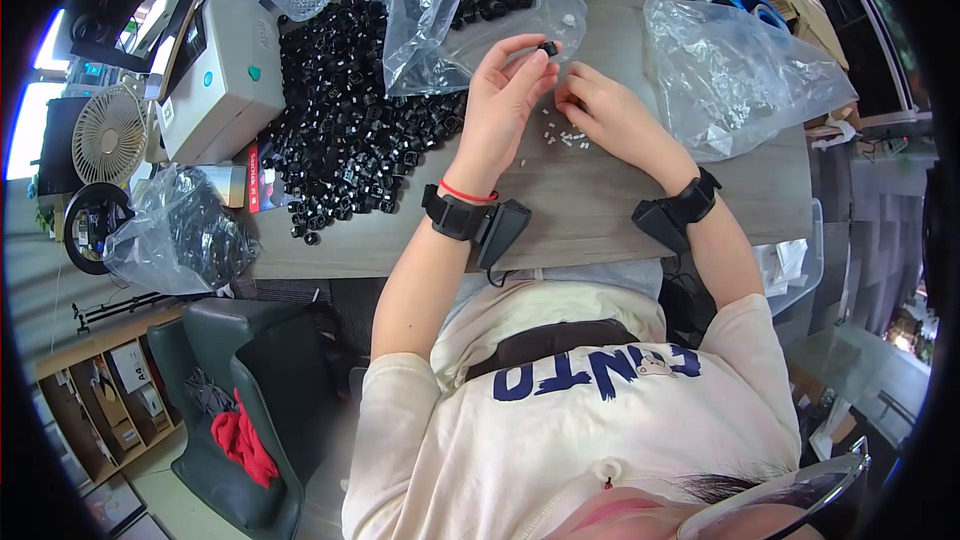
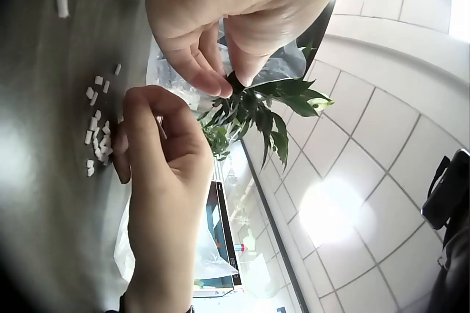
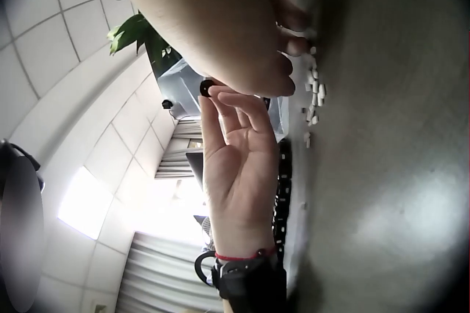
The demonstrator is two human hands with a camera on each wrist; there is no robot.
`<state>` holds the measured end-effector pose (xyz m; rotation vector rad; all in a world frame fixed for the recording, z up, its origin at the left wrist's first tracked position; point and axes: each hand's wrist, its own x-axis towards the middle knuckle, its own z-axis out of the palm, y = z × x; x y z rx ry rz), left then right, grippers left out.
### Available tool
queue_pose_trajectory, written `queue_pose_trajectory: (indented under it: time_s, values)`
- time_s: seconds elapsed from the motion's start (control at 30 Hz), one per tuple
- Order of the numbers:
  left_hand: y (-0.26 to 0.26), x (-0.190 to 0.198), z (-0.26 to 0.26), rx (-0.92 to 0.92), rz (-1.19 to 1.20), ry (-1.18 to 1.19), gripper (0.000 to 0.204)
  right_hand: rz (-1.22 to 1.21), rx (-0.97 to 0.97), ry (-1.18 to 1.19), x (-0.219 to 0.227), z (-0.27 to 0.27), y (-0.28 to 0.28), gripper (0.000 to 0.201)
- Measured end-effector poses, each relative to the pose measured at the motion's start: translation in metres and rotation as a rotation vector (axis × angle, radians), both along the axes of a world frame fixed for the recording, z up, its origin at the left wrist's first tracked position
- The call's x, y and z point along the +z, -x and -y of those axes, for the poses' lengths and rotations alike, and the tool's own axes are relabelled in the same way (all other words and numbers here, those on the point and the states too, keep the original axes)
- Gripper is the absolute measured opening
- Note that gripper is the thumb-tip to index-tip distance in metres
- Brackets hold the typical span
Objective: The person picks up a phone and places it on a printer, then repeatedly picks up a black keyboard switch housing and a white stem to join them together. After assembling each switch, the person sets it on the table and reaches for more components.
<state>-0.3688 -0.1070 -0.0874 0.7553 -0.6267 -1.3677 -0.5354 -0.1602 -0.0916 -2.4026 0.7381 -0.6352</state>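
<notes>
Fingertips of the left hand (image 1: 495, 105) are clamped on one small black part (image 1: 547, 48), raised above the table (image 1: 600, 215), near a clear bag (image 1: 425, 45). Because only the tips hold it, a small slip could drop it, and among the similar black pieces (image 1: 335, 105) it would be hard to find again. The right hand (image 1: 625, 125) is close, its fingers bent; whether they pinch something, I cannot tell. If its side brushes the white bits (image 2: 88, 137) just beside, these could scatter, being so small and loose. They look like short, matt little tubes. The black pieces are blocky and shiny, the bag thin and wrinkled, the tabletop grey and smooth.
</notes>
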Motion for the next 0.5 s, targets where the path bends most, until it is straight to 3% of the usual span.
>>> queue_pose_trajectory:
  time_s: [0.2,0.3,0.5]
  values:
    - [-0.004,-0.002,0.002,0.044,-0.017,0.033,0.027,-0.01,0.05,-0.121,0.023,-0.012,-0.001,0.01]
    - [-0.007,-0.004,0.005,0.067,-0.04,0.056,0.026,0.013,0.255,0.014,0.026,-0.022,-0.006,0.009]
    - [-0.007,-0.001,0.004,0.071,-0.009,0.022,0.024,-0.016,0.345,0.073,0.011,-0.038,-0.021,0.007]
